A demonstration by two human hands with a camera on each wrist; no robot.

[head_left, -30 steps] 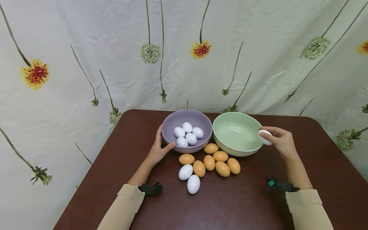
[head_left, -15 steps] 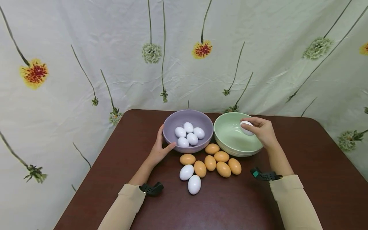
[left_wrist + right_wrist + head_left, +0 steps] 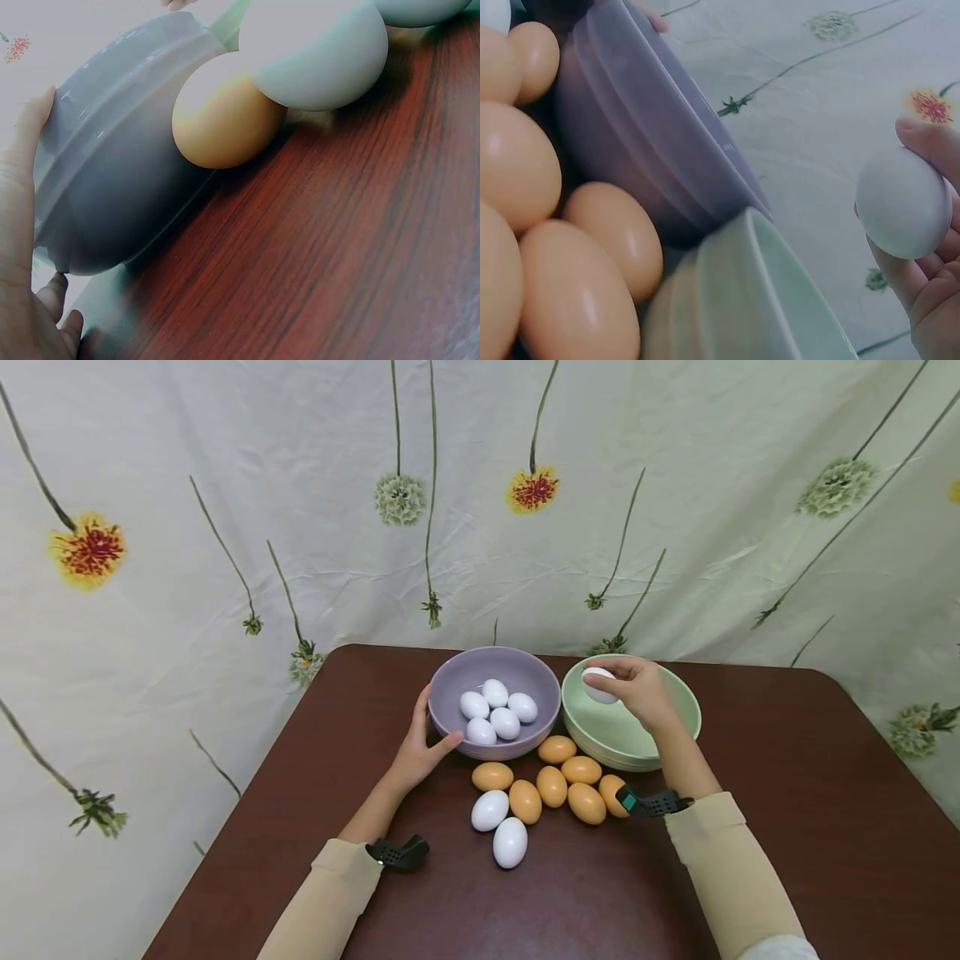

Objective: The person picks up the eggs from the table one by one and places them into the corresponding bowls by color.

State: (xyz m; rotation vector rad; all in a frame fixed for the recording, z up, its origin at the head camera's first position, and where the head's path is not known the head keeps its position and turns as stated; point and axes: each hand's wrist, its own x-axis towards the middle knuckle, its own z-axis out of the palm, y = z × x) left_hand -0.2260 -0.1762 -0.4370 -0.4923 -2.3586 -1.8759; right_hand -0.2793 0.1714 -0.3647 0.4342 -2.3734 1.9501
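Observation:
My left hand (image 3: 416,756) grips the near left side of the purple bowl (image 3: 536,672), thumb at the rim. Several white eggs (image 3: 505,723) lie inside that bowl. In the left wrist view, fingertips press at the outer wall of the purple bowl (image 3: 127,150). Over the green bowl (image 3: 622,735), my right hand (image 3: 641,693) pinches a white egg (image 3: 599,686) between thumb and fingers. The right wrist view shows this white egg (image 3: 904,202) raised above both rims, its far side hidden by the fingers.
Several brown eggs (image 3: 586,803) lie on the dark wooden table (image 3: 600,902) in front of the bowls. Two white eggs (image 3: 510,843) rest nearer the front. The two bowls stand side by side, and a flowered cloth (image 3: 322,443) hangs behind the table.
My right hand has moved left with the white egg, from right of the green bowl to above its left part. The left hand has stayed on the purple bowl.

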